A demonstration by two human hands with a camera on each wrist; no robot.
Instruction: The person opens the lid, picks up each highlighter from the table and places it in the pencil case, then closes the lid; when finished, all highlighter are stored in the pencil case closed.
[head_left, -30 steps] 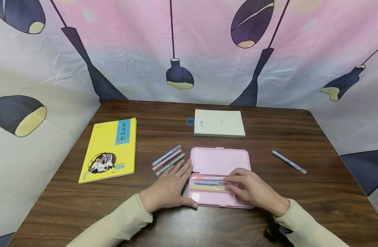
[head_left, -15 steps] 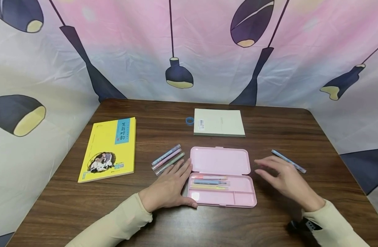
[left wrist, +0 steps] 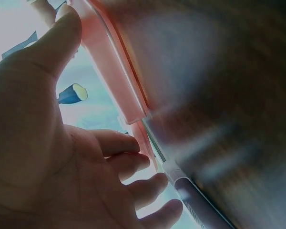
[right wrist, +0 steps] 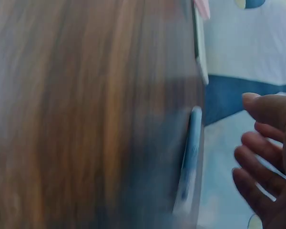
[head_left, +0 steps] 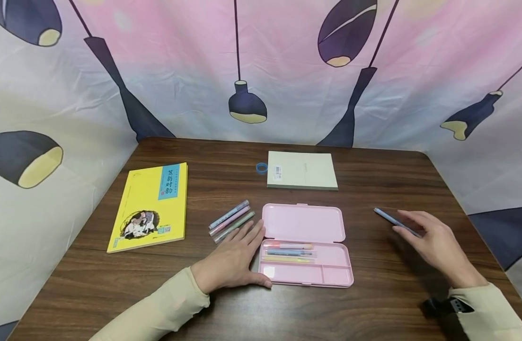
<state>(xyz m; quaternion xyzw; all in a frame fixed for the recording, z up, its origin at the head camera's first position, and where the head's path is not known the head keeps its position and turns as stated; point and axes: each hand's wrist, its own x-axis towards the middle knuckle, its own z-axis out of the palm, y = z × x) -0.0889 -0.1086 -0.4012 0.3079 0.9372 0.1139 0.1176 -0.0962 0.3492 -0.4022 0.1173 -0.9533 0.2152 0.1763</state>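
An open pink pencil case (head_left: 303, 221) lies flat, lid folded back. An orange-red pen (head_left: 292, 246), a blue pen (head_left: 286, 252) and a yellow pen (head_left: 286, 259) lie in its upper compartment. My left hand (head_left: 231, 263) rests along the case's left side, fingers extended; the left wrist view shows the thumb against the case wall (left wrist: 117, 71). Off to the right, my right hand (head_left: 435, 244) hovers at the near end of a loose blue pen (head_left: 386, 217). In the right wrist view, thumb and fingers are spread apart beside that pen (right wrist: 191, 148), holding nothing.
Three pens lie side by side beyond my left fingers: blue (head_left: 228, 215), pink (head_left: 229, 221) and green (head_left: 235, 227). A yellow book (head_left: 152, 203) is at the left. A pale notebook (head_left: 303, 170) and a blue ring (head_left: 261, 168) lie at the back.
My right hand has left the pens inside the pencil case and moved right, to the loose blue pen. My left hand stays in place.
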